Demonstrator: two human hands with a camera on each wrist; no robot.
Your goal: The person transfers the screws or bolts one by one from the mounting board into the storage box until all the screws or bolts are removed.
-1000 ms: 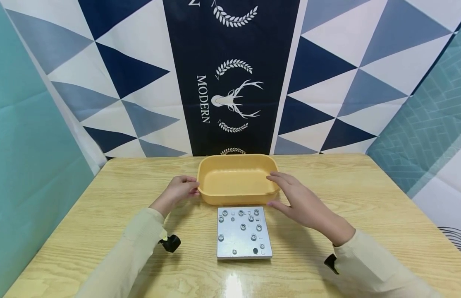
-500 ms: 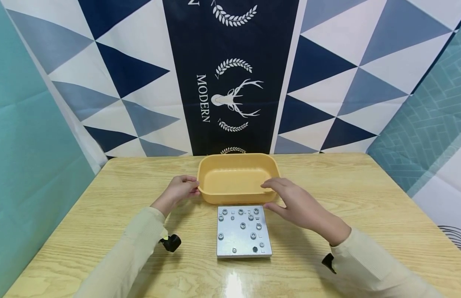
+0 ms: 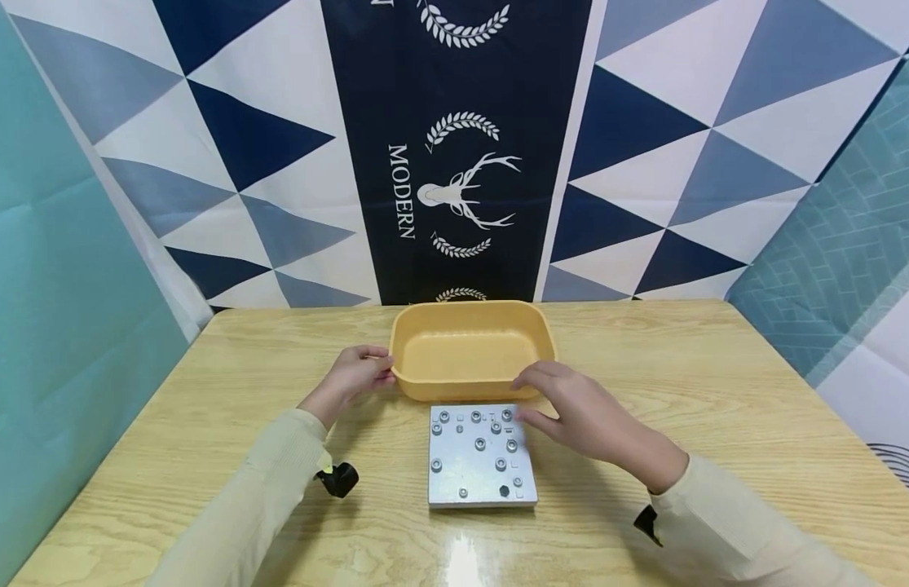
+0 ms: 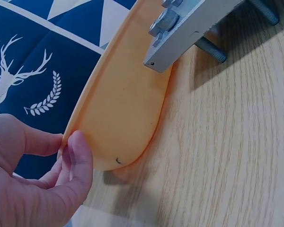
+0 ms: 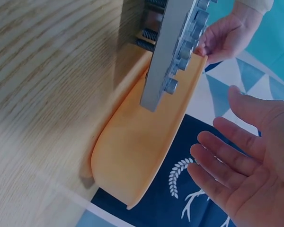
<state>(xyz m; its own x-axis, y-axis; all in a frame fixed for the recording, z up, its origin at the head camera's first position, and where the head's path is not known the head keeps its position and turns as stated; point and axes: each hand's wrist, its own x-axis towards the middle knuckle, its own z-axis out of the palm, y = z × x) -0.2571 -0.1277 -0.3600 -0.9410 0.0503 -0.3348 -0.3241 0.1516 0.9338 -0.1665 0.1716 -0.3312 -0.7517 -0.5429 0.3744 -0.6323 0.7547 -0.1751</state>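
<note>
My left hand pinches the left rim of a yellow-orange plastic basin between thumb and fingers, as the left wrist view shows up close. In front of the basin is a square silver metal plate with several socket-head bolts in its top. Threaded bolt ends stick out beneath it in the left wrist view. My right hand is held above the basin's front right corner and the plate's far right corner, fingers spread and relaxed. It holds nothing; the right wrist view shows the palm bare.
A light wood-grain table carries everything. Behind it hangs a patterned cloth with triangles and a deer print. Teal sheets flank the table. Black wrist mounts sit under both cuffs.
My right hand has drawn back from the basin's right rim, moving left and toward me to the plate's far right corner. My left hand stays on the basin's rim.
</note>
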